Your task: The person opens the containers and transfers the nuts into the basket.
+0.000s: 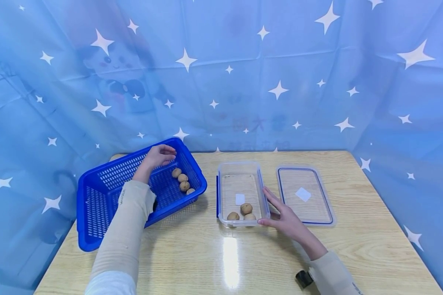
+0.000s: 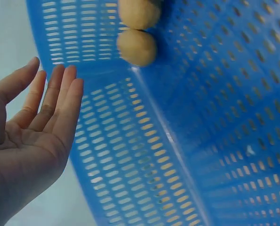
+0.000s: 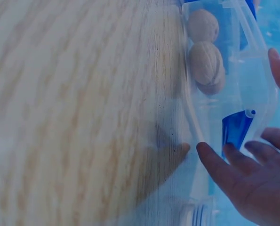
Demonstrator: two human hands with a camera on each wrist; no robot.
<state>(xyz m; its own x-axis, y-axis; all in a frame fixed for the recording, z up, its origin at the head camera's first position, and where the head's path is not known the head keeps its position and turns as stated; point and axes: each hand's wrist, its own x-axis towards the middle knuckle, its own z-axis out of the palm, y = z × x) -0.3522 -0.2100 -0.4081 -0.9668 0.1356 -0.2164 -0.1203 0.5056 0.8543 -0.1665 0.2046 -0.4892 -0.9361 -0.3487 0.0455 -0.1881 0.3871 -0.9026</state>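
Over the right part of a blue plastic basket [image 1: 81,221], my left hand [image 1: 161,155] hangs with loosely bent fingers and holds nothing. Several walnuts [image 1: 182,178] lie in a row along the basket's right end. In the left wrist view, the palm of the left hand [image 2: 41,132] is bare, apart from two walnuts [image 2: 137,47]. My right hand [image 1: 284,217] rests fingers and thumb against the right side of a clear plastic box [image 1: 240,184]. Three walnuts [image 1: 246,208] sit at its near end. The right wrist view shows extended fingers [image 3: 220,169] at the box wall.
A clear lid [image 1: 310,211] with a blue seal lies flat on the wooden table [image 1: 192,262], right of the box. A blue clip flap [image 1: 218,196] hangs at the box's left side. Behind the table stands a blue star-patterned curtain [image 1: 221,82].
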